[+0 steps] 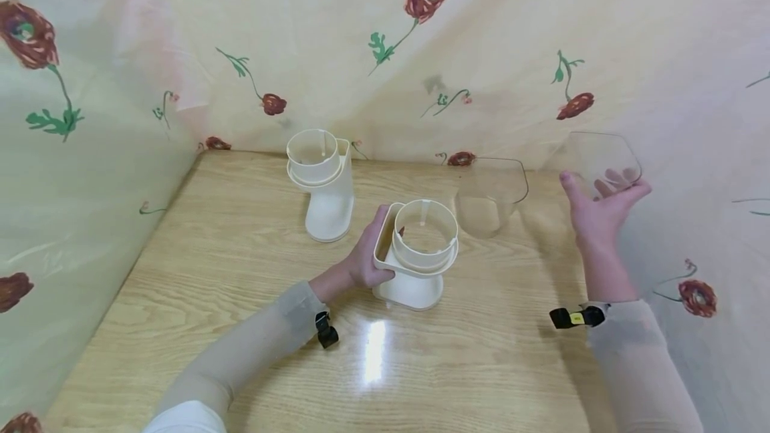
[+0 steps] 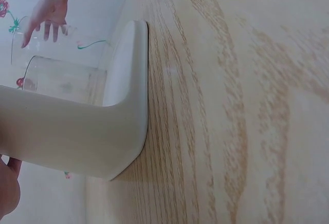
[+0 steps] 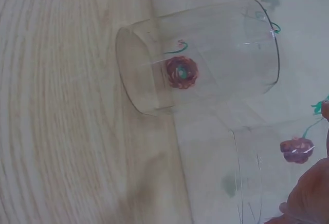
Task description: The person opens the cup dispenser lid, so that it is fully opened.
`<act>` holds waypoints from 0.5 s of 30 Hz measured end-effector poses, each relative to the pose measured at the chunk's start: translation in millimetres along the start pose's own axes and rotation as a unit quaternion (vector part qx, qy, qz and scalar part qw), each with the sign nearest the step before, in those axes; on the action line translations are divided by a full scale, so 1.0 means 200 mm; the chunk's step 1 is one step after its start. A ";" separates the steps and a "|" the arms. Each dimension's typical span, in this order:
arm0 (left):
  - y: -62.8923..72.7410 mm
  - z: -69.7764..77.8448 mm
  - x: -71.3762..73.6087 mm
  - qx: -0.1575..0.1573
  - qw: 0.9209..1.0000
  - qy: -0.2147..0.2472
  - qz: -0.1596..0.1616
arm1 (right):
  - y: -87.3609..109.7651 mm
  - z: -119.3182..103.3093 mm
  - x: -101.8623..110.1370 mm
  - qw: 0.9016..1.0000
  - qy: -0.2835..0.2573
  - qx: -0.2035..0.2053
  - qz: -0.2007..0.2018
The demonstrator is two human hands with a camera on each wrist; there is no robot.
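Note:
My left hand (image 1: 363,262) grips the side of a white plastic stand (image 1: 412,293) with a wide foot and a round collar (image 1: 426,236) on top. In the left wrist view, the foot of this stand (image 2: 128,75) is at the wooden table's surface. Over at the right, my right hand (image 1: 601,216) holds a clear, open-topped container (image 1: 601,152), with fingers and thumb spread around its lower part. A second clear container (image 1: 492,192) stands upright between the stand and my right hand. The right wrist view shows both this container (image 3: 221,54) and the held one.
Another white stand (image 1: 329,209) with a round collar stands at the back left of the wooden table (image 1: 240,272). Flowered sheeting (image 1: 337,39) hangs along the back and both sides, close behind the containers.

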State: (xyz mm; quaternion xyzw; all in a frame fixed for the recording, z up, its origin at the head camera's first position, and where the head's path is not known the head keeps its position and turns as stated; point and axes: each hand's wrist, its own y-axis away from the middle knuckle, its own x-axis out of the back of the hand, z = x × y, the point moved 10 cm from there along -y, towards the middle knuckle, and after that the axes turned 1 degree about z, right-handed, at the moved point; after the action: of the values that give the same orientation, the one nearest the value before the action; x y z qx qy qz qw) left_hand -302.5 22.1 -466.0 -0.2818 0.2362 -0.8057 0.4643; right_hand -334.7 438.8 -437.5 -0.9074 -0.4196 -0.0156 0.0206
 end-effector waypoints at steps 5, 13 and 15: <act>0.01 0.00 0.00 0.007 1.000 0.008 -0.001 | -0.01 0.05 -0.01 1.000 0.017 0.010 0.000; 0.01 -0.01 -0.01 0.012 1.000 0.013 -0.001 | -0.01 0.11 -0.02 0.999 0.047 0.015 0.000; 0.01 0.00 0.00 0.010 1.000 0.012 -0.001 | -0.01 0.12 -0.03 0.999 0.050 0.012 -0.001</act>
State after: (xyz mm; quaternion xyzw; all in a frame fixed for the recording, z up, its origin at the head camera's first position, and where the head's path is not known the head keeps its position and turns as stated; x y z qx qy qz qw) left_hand -301.5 22.0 -468.2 -0.2675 0.2333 -0.8118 0.4636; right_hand -339.0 437.0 -462.1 -0.9049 -0.4187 -0.0557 0.0527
